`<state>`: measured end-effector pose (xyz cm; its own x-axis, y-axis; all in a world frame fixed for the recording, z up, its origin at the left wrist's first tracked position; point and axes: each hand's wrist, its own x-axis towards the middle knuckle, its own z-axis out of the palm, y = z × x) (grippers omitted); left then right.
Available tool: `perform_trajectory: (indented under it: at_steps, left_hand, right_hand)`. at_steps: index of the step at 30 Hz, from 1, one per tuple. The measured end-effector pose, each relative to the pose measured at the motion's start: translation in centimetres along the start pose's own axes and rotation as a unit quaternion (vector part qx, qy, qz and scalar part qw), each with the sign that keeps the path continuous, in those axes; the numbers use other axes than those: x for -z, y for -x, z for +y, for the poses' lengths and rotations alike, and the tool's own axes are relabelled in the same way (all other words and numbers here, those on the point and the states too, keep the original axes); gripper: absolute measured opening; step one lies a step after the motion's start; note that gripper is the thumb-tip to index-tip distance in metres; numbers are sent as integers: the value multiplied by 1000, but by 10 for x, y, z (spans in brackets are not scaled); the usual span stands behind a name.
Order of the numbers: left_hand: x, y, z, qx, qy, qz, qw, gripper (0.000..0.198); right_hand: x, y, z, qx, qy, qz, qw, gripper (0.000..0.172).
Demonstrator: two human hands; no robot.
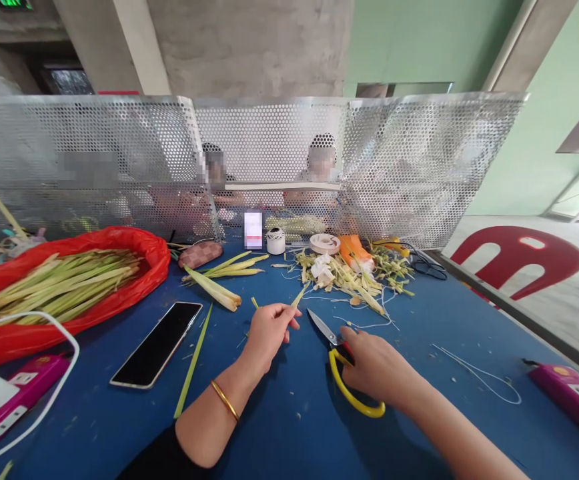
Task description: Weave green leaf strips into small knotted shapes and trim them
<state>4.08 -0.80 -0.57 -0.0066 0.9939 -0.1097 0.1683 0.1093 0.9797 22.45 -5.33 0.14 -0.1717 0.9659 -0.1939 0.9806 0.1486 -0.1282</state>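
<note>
This looks like a workshop in a big hall. The wall is bare and gray, and a green exit sign glows up high. A metal screen full of holes stands behind the blue table, and people show through it. There are scissors, plant scraps, and a red bag of long leaves.

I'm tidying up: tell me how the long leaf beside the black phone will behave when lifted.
The long leaf is probably light, being so narrow. Its length may let it droop if held by one end. Lying flat, it seems unlikely to roll.
</note>
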Motion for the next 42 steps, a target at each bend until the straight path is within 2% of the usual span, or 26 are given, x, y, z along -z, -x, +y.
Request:
perform_trajectory:
  at_steps: [3,5,7,9,11,13,15,16,22,25,29,32,35,38,40,42]
  left_hand:
    - [1,-1,0,3,5,6,1000,25]
    - [1,-1,0,1,9,9,1000,25]
    - [1,-1,-1,1,16,11,1000,25]
    - [1,-1,-1,9,29,12,999,26]
    - [1,-1,-1,21,52,14,998,26]
    - [1,-1,-1,27,78,17,996,27]
    - [1,-2,-2,32,104,20,994,27]
    - [1,-2,-3,35,115,21,993,27]
    - [0,-2,-4,47,132,24,990,27]
    - [-1,0,-2,59,118,0,991,26]
    - [-4,1,-1,73,81,-58,992,24]
    - [-5,1,-3,74,76,-68,992,24]
    - [-5,1,-5,80,96,-65,990,23]
    - [-4,4,0,118,149,-47,981,20]
    - [-1,8,5,147,198,-39,968,16]
    - [2,10,11,144,238,-47,959,15]
  right_hand:
    - [-3,0,7,1,-11,6,1000,50]
    - [-7,-3,13,-12,-26,15,999,49]
    - [-11,-8,20,-19,-83,31,996,43]
    - [-15,-14,26,-11,-191,46,980,40]
    - [-17,-21,30,-7,-351,17,936,45]
    - [-19,-24,30,8,-493,-20,870,55]
    - [-19,-24,28,34,-562,-33,826,62]
    - [-18,-23,27,48,-571,-32,819,63]
    - [-7,-9,25,134,-512,-29,848,57]
    - [-3,-6,23,133,-489,-15,862,55]
    - [-6,-12,21,111,-489,-18,865,50]
    - [-11,-19,24,99,-465,-12,880,46]
    - [-11,-22,28,52,-369,76,925,43]
    - [-7,-21,29,-29,-200,153,967,40]
    - [-8,-21,28,-51,-104,150,982,40]
    - [-12,-22,25,-55,-47,128,989,43]
